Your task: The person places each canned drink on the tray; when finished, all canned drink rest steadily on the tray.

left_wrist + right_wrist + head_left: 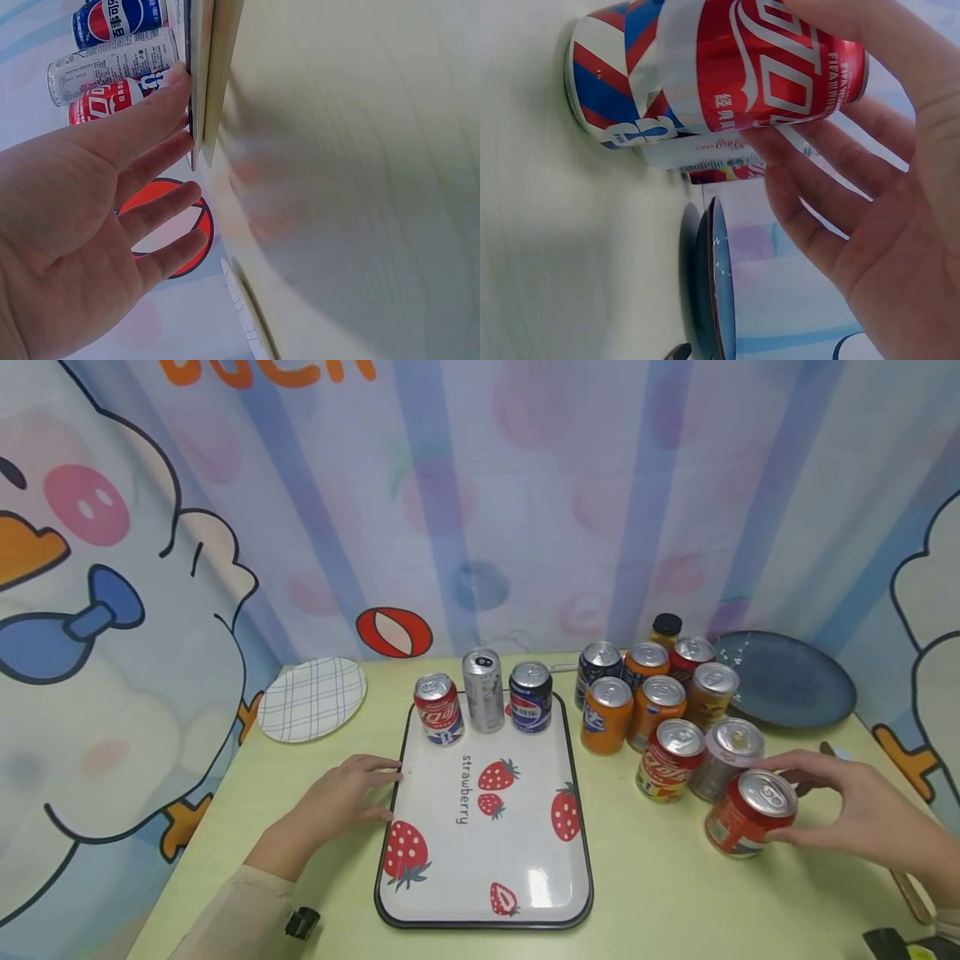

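My right hand (847,806) holds a red cola can (750,814) at the right front of the can group. Thumb and fingers lie on either side of this cola can (772,64) in the right wrist view; its base is at the tabletop. My left hand (337,806) touches the left rim of a white strawberry tray (517,868). Its fingers (161,217) are spread and fairly straight in the left wrist view. Along the tray's far end stand a red cola can (439,714), a slim silver can (483,693) and a blue Pepsi can (531,702).
Right of the tray stand several cans, among them an orange can (606,718), a red-and-yellow can (670,764) and a silver-pink can (727,760). Behind them are a black-capped bottle (666,628) and a dark plate (795,681). A checked plate (312,700) lies back left.
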Demonstrator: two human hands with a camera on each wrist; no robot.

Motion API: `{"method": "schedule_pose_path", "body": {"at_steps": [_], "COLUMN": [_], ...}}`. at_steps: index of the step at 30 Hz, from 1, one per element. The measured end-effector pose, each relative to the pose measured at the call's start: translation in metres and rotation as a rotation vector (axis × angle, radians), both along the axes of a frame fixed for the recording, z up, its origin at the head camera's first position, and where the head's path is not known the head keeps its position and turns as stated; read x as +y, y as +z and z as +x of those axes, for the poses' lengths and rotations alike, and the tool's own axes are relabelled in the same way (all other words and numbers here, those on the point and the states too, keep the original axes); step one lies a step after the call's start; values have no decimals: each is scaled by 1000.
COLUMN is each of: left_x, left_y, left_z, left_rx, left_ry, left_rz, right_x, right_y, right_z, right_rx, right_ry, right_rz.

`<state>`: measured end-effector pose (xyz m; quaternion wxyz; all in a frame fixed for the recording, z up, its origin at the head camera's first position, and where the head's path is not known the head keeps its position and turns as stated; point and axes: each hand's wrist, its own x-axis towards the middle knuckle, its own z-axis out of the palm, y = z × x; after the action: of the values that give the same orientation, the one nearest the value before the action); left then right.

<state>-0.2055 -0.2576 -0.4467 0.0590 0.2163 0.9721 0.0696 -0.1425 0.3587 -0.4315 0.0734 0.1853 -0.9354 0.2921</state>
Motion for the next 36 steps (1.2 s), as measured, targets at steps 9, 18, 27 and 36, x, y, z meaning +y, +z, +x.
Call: {"method": "schedule_pose_path", "body": {"at_steps": [9, 18, 27, 36], "left_x": [-1, -1, -2, -1], "left_y": [-1, -2, -3, -1], "left_z": [1, 1, 0, -2], "left_rx": [-4, 11, 7, -10], "left_ry": [13, -1, 7, 18], "left_rz": [-7, -1, 13, -3], "right_x": [-39, -115, -196, -277], "right_y": [13, 29, 22, 8], "right_z": [8, -4, -41, -78], "right_rx": [110, 128, 78, -32], "right_ry": [152, 302, 277, 238], "right_rz": [-74, -185, -270, -335]}}
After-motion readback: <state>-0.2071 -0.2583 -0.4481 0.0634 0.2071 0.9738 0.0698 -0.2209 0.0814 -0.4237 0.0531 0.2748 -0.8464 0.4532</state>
